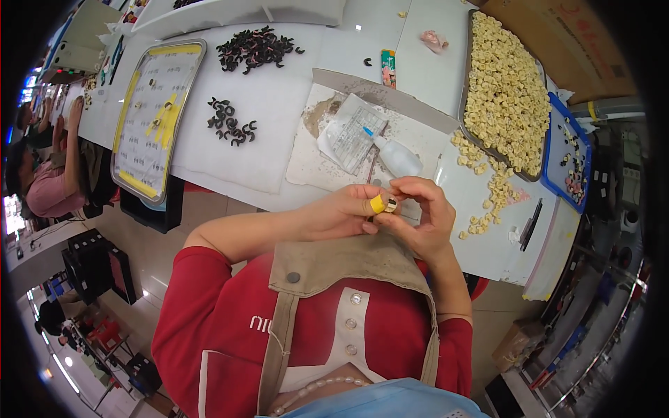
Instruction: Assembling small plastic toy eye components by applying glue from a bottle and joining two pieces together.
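Observation:
My left hand (341, 211) and my right hand (426, 217) meet at the table's near edge, fingers pinched together. Between them is a small cream-and-dark piece (391, 205), partly hidden by the fingertips. Yellow tape (377, 203) wraps my left thumb. Just beyond my hands lies a white squeeze bottle (399, 159) with a blue tip, beside a printed sheet in a clear sleeve (357, 132). Small black curved pieces lie in a larger pile (254, 49) and a smaller one (230, 122) at the left. Loose cream pieces (488, 202) spread to the right.
A tray heaped with cream pieces (507, 90) stands at the right, next to a blue tray (587, 188). A metal-rimmed tray (197, 73) with yellow tape overhangs the left edge. A dark pen (532, 224) lies near right. At far left sits another person (56, 177).

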Demonstrator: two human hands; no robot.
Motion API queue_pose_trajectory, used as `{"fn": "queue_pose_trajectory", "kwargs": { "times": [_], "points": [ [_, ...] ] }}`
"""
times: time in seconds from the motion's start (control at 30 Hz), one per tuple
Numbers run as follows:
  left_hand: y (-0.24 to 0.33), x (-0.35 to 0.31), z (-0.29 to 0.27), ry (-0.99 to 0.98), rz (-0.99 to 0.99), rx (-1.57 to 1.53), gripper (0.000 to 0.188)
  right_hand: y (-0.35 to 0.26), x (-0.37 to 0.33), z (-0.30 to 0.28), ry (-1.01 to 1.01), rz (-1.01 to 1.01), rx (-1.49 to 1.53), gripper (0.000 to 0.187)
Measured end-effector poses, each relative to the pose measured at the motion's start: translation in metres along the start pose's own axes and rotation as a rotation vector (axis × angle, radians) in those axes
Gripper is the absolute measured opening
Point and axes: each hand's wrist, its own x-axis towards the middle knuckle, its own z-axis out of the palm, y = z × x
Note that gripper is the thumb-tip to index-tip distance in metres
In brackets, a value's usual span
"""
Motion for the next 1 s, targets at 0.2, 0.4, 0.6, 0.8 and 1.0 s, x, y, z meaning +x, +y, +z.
{"fn": "queue_pose_trajectory", "kwargs": {
  "times": [0.2, 0.4, 0.6, 0.8, 1.0],
  "points": [
    [-0.006, 0.001, -0.015, -0.124, -0.001, -0.162, 0.031, 0.0, 0.0, -0.005, -0.082, -0.175, -0.243, 0.03],
    [-0.007, -0.001, -0.005, 0.011, -0.01, -0.196, 0.022, 0.007, -0.002, -0.003, -0.074, -0.197, -0.292, 0.027],
    [-0.009, 0.0, -0.006, 0.019, 0.004, -0.249, 0.025, 0.011, -0.001, 0.001, -0.05, -0.218, -0.312, 0.027],
    [-0.007, -0.001, -0.011, 0.001, 0.011, -0.292, 0.024, 0.011, 0.004, 0.008, -0.03, -0.234, -0.31, 0.026],
    [-0.01, 0.003, -0.028, -0.078, 0.051, -0.324, 0.024, 0.008, 0.003, 0.007, -0.133, -0.03, -0.253, 0.031]
  ]
}}
